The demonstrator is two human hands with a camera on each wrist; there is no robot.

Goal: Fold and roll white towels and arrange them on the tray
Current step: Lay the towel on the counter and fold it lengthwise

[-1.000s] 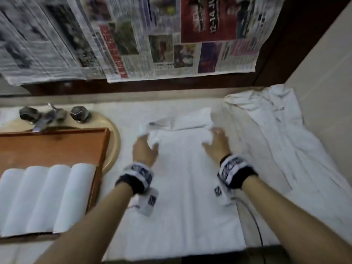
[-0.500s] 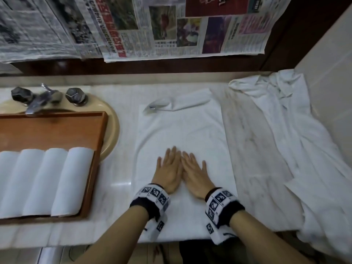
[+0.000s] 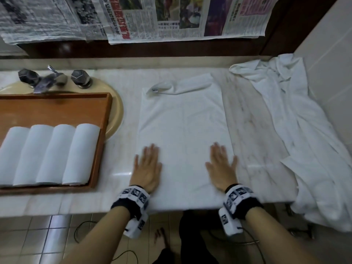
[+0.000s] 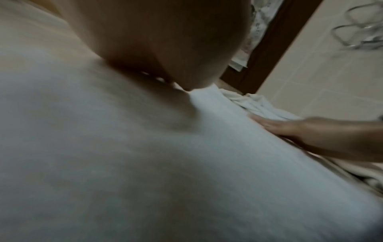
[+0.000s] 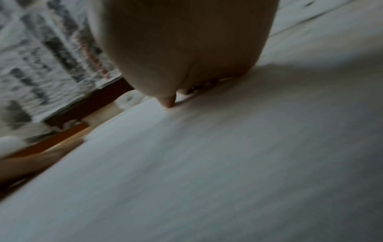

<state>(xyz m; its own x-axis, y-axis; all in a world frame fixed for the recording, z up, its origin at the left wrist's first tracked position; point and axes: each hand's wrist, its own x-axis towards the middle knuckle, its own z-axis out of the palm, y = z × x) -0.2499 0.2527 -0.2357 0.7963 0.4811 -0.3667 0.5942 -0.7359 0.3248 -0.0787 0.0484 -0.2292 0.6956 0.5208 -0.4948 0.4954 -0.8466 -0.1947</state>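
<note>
hands spread apart, flat rectangular terry towel

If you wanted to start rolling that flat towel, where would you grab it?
Probably by the near edge of the towel, from the person's side. It lies flat, lengthwise away from them, near edge at the counter's front. Both hands already press flat by its near corners; the far end is rumpled.

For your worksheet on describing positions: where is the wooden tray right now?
In the head view the wooden tray sits left of the flat towel, over the sink basin, holding four rolled towels.
</note>
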